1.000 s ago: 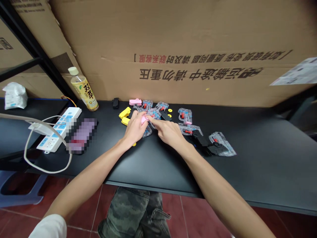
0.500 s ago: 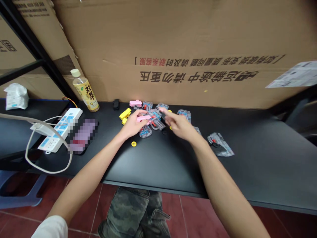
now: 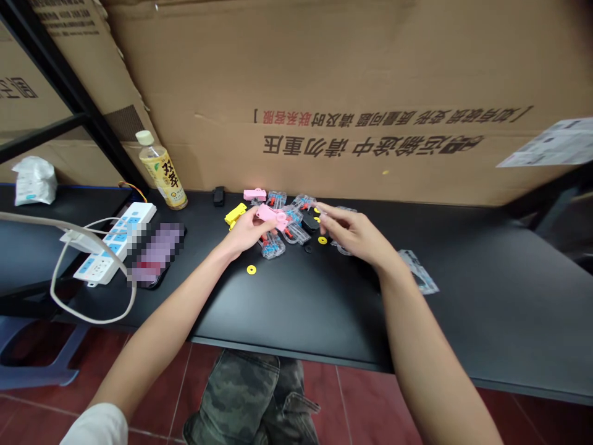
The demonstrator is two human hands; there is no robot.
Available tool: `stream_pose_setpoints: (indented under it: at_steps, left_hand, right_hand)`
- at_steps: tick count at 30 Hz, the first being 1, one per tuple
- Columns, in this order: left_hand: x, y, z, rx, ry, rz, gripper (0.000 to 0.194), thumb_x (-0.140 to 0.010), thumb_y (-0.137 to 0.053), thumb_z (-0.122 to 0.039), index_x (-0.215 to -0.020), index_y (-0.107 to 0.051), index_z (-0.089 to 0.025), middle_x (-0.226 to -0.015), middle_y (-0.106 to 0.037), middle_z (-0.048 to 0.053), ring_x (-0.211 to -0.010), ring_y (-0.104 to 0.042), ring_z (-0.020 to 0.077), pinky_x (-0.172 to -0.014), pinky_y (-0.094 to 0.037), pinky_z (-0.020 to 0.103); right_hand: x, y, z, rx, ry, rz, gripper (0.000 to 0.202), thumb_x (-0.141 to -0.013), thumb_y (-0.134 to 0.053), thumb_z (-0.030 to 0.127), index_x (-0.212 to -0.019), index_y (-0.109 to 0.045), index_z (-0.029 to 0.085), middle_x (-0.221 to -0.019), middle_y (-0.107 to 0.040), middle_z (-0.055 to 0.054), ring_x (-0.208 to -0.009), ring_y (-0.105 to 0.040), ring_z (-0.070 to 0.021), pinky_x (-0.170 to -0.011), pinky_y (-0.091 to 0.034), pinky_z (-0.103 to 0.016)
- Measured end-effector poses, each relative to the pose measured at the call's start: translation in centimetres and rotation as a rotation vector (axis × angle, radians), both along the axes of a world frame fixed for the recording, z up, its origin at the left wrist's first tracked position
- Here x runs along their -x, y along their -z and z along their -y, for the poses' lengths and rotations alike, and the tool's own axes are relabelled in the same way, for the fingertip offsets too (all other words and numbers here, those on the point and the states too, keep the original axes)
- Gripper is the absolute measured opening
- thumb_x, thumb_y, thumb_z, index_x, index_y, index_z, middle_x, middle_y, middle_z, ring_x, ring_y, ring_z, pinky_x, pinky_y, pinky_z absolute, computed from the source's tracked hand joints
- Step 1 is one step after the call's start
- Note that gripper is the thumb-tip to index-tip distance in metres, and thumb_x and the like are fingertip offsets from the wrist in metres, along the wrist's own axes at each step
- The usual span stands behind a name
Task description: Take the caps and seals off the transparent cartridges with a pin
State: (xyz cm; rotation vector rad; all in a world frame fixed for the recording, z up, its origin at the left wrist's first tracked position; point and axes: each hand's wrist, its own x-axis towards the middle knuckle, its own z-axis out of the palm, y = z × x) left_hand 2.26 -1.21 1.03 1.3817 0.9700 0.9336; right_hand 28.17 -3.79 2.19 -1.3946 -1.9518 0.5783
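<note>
My left hand (image 3: 245,233) grips a pink plastic part (image 3: 273,216) with a round end, held above a cluster of clear plastic pieces. My right hand (image 3: 356,233) is to its right, thumb and index finger pinched together; whatever may be between the fingertips is too small to make out. Under and between the hands lie several clear pieces with blue and red parts (image 3: 273,247), a black part (image 3: 310,222) and yellow rings (image 3: 323,240). Another yellow ring (image 3: 251,270) lies nearer me. Yellow parts (image 3: 235,213) and a second pink part (image 3: 254,194) sit beyond my left hand.
A drink bottle (image 3: 163,173), a phone (image 3: 160,253) and a white power strip (image 3: 115,241) with a looping cable stand at the left. A clear bag (image 3: 419,272) lies partly behind my right forearm. Cardboard (image 3: 324,62) rises behind the black table (image 3: 287,309).
My right hand has drawn back to the right and its fingers have come together. The pink part in my left hand has turned, showing its broad face and round end.
</note>
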Motion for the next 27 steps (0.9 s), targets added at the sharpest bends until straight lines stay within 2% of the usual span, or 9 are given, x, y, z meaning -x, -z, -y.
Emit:
stream_pose_setpoints:
  at_steps: [3, 5, 8, 10, 13, 20, 27]
  left_hand:
    - [-0.1, 0.0, -0.1, 0.053, -0.008, 0.082, 0.031, -0.084, -0.067, -0.021, -0.113, -0.056, -0.018, -0.081, -0.067, 0.001, -0.065, -0.063, 0.0126, -0.057, -0.046, 0.023]
    - [-0.2, 0.1, -0.1, 0.095, -0.018, 0.146, 0.036, -0.083, -0.061, -0.017, -0.118, -0.055, -0.021, -0.072, -0.061, -0.004, -0.056, -0.057, 0.0098, -0.053, -0.042, 0.021]
    - [-0.3, -0.1, -0.1, 0.165, -0.019, 0.241, 0.027, -0.085, -0.055, -0.020, -0.111, -0.061, -0.020, -0.067, -0.052, -0.005, -0.050, -0.048, 0.0076, -0.048, -0.036, 0.019]
    - [-0.4, -0.3, 0.1, 0.216, -0.003, 0.271, 0.017, -0.087, -0.055, -0.024, -0.101, -0.063, -0.018, -0.066, -0.050, -0.004, -0.049, -0.047, 0.0075, -0.045, -0.033, 0.018]
    - [-0.6, -0.6, 0.3, 0.271, 0.027, 0.292, 0.013, -0.089, -0.059, -0.028, -0.094, -0.063, -0.016, -0.061, -0.048, -0.005, -0.045, -0.042, 0.0061, -0.043, -0.027, 0.017]
    - [-0.7, -0.7, 0.6, 0.298, 0.034, 0.319, 0.012, -0.093, -0.059, -0.028, -0.094, -0.061, -0.017, -0.058, -0.048, -0.005, -0.041, -0.038, 0.0040, -0.042, -0.023, 0.015]
    - [-0.9, -0.9, 0.8, 0.299, 0.019, 0.267, 0.013, -0.093, -0.059, -0.031, -0.094, -0.059, -0.018, -0.057, -0.047, -0.006, -0.041, -0.037, 0.0041, -0.042, -0.023, 0.016]
  right_hand:
    - [1.2, -0.3, 0.5, 0.003, -0.118, 0.026, 0.052, -0.100, -0.050, 0.046, -0.137, -0.069, 0.015, -0.069, -0.066, -0.001, -0.058, -0.054, -0.0133, -0.060, -0.044, -0.025]
    - [1.9, -0.4, 0.7, -0.008, -0.192, 0.049, 0.049, -0.101, -0.049, 0.044, -0.135, -0.071, 0.016, -0.069, -0.068, -0.002, -0.059, -0.056, -0.0140, -0.061, -0.046, -0.025]
    - [2.5, -0.3, 0.8, -0.066, -0.274, 0.071, 0.044, -0.102, -0.050, 0.040, -0.132, -0.073, 0.016, -0.084, -0.077, -0.006, -0.067, -0.063, -0.0160, -0.069, -0.049, -0.027]
    - [2.8, -0.3, 0.9, -0.118, -0.281, 0.064, 0.043, -0.103, -0.051, 0.038, -0.131, -0.073, 0.016, -0.096, -0.080, -0.009, -0.075, -0.068, -0.0180, -0.074, -0.051, -0.029]
    - [3.0, -0.3, 0.9, -0.146, -0.295, 0.067, 0.041, -0.103, -0.051, 0.037, -0.131, -0.073, 0.017, -0.105, -0.080, -0.011, -0.084, -0.072, -0.0198, -0.079, -0.053, -0.030]
    - [2.8, -0.2, 1.0, -0.062, -0.343, 0.075, 0.041, -0.104, -0.051, 0.036, -0.134, -0.071, 0.017, -0.117, -0.079, -0.009, -0.089, -0.074, -0.0186, -0.084, -0.055, -0.029]
    - [2.8, -0.4, 1.2, -0.031, -0.344, 0.086, 0.042, -0.103, -0.051, 0.038, -0.135, -0.071, 0.020, -0.118, -0.079, -0.008, -0.091, -0.075, -0.0202, -0.082, -0.056, -0.030]
